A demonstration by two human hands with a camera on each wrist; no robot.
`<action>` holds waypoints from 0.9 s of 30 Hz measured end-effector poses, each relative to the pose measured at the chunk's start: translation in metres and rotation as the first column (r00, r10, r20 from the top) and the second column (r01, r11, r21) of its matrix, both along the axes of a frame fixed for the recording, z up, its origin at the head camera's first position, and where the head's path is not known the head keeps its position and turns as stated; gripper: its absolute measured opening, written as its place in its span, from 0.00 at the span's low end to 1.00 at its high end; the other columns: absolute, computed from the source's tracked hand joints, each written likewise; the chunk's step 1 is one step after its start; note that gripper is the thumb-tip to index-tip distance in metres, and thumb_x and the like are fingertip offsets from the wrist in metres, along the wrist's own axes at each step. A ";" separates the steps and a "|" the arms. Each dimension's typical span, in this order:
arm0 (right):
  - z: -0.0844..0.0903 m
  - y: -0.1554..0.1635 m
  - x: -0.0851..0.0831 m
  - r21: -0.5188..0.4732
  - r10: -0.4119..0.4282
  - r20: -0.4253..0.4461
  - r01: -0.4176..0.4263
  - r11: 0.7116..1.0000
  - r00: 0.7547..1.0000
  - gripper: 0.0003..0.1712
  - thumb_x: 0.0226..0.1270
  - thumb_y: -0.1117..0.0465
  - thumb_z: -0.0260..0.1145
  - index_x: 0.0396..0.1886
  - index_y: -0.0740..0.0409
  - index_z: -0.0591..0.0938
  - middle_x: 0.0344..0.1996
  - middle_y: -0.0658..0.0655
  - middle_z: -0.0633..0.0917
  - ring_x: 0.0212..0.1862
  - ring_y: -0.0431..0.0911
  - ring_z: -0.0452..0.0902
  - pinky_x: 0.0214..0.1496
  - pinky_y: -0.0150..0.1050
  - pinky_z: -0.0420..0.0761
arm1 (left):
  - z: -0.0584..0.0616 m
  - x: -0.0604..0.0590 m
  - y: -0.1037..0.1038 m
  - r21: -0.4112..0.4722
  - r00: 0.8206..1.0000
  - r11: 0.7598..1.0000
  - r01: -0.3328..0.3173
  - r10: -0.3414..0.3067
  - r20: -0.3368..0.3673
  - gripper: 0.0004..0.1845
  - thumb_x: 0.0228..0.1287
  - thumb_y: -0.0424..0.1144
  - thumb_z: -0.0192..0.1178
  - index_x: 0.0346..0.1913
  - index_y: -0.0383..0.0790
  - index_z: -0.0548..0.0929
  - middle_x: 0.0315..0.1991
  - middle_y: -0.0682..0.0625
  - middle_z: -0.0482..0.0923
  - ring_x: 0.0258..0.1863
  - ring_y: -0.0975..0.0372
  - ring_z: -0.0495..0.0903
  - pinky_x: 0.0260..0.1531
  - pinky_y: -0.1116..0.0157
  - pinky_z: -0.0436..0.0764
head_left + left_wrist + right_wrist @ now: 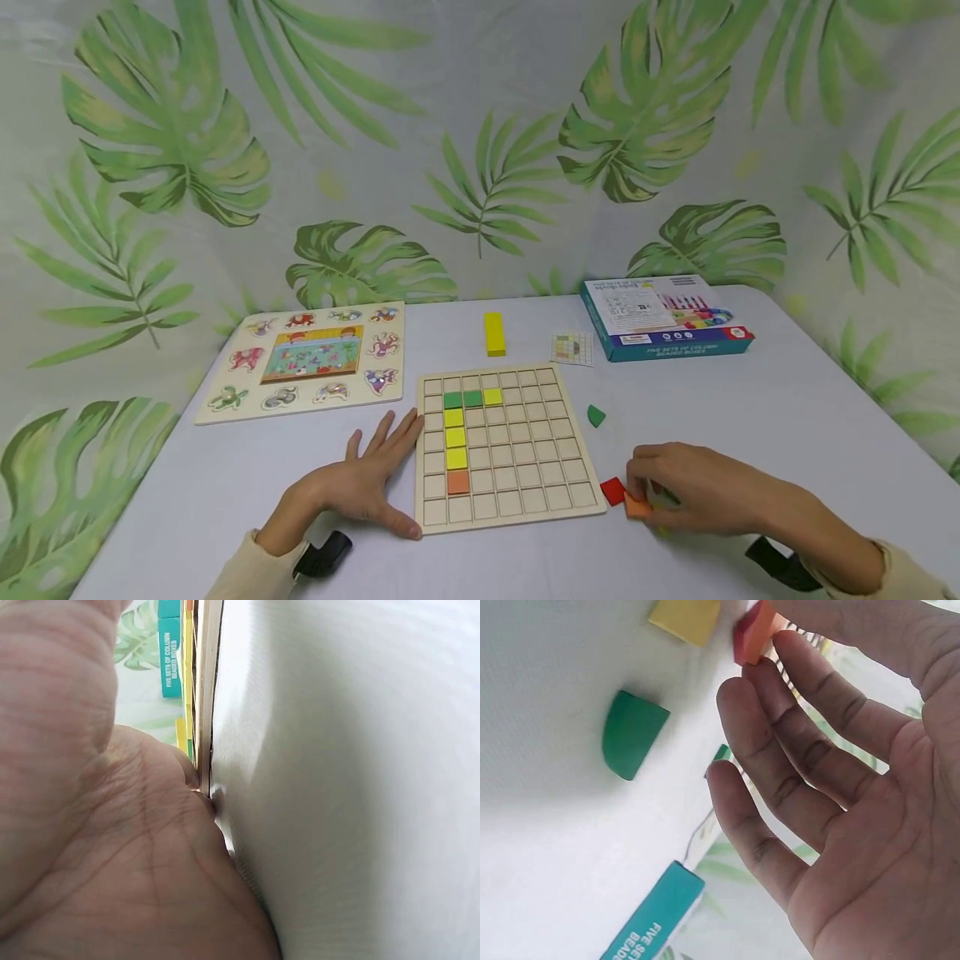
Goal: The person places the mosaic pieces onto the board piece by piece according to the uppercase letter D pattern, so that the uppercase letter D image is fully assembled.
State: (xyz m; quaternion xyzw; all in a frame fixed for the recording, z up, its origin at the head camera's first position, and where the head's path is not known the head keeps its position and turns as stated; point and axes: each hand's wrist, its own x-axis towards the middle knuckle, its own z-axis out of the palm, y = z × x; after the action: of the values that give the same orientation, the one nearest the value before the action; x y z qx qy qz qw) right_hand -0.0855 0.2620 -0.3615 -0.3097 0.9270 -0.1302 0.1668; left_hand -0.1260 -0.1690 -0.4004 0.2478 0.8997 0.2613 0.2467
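Head; hands (367, 482) (693, 490) beside board edges (517, 520)

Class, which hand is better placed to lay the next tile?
Likely the right hand: it pinches an orange tile, while the left hand touches the left edge of the wooden board.

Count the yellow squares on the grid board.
4: one yellow square right of two green squares, three more in a column between the left green square and an orange square.
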 end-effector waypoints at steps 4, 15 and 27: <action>0.003 -0.002 -0.002 0.011 -0.004 -0.007 0.004 1.000 1.000 0.09 0.62 0.46 0.73 0.31 0.32 0.79 0.31 0.33 0.75 0.34 0.32 0.71 0.36 0.31 0.78 | -0.002 0.000 0.000 -0.001 1.000 1.000 0.001 -0.001 0.001 0.76 0.40 0.62 0.79 0.81 0.43 0.36 0.82 0.46 0.26 0.79 0.45 0.20 0.66 0.30 0.24; 0.011 -0.012 -0.010 -0.014 0.051 -0.050 -0.051 0.999 0.997 0.09 0.62 0.51 0.74 0.33 0.35 0.80 0.33 0.33 0.76 0.35 0.32 0.72 0.36 0.31 0.78 | -0.005 -0.001 -0.002 0.002 1.000 1.000 -0.001 0.001 0.006 0.76 0.40 0.63 0.79 0.81 0.44 0.35 0.82 0.47 0.25 0.79 0.45 0.20 0.66 0.30 0.23; 0.016 -0.036 -0.019 -0.054 0.086 -0.112 -0.092 0.994 0.990 0.05 0.66 0.53 0.71 0.37 0.38 0.81 0.37 0.36 0.78 0.38 0.34 0.75 0.39 0.32 0.79 | -0.001 0.000 -0.001 -0.001 1.000 1.000 0.012 -0.012 -0.013 0.76 0.41 0.62 0.79 0.81 0.41 0.35 0.82 0.45 0.26 0.79 0.43 0.21 0.66 0.29 0.25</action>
State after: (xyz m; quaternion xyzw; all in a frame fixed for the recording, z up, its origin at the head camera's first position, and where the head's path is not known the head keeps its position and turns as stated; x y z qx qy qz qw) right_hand -0.1043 0.2260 -0.3455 -0.3623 0.9157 -0.1327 0.1123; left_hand -0.1259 -0.1700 -0.4014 0.2546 0.8999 0.2580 0.2424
